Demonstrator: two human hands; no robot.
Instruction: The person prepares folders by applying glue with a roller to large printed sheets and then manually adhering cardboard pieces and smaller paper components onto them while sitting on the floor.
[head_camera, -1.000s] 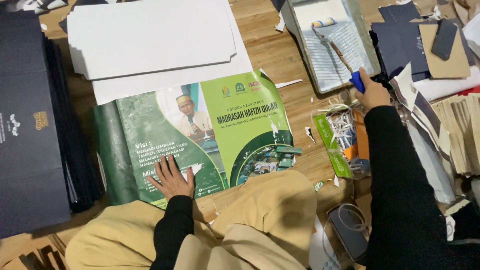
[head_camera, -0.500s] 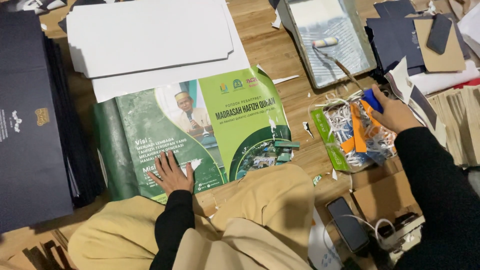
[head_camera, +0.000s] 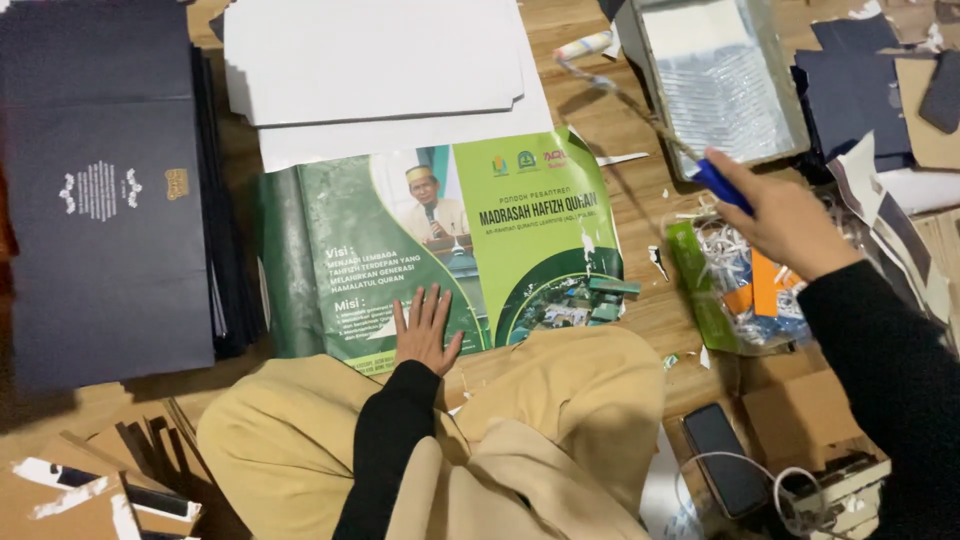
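Observation:
My left hand lies flat, fingers spread, on the lower edge of a green printed banner spread on the wooden floor. My right hand grips the blue handle of a paint roller. The roller's thin metal arm reaches up and left, so the small roller head hangs above the floor just left of a grey roller tray. The roller head sits near the white sheets' right corner.
A stack of white sheets lies above the banner. Dark navy sheets are piled at the left. A green-edged plastic bag of scraps sits under my right hand. A phone with a white cable lies at bottom right.
My right hand lifted the roller out of the tray and swung it left, so the roller head now hangs beyond the tray's left edge. My left hand stayed pressed on the banner.

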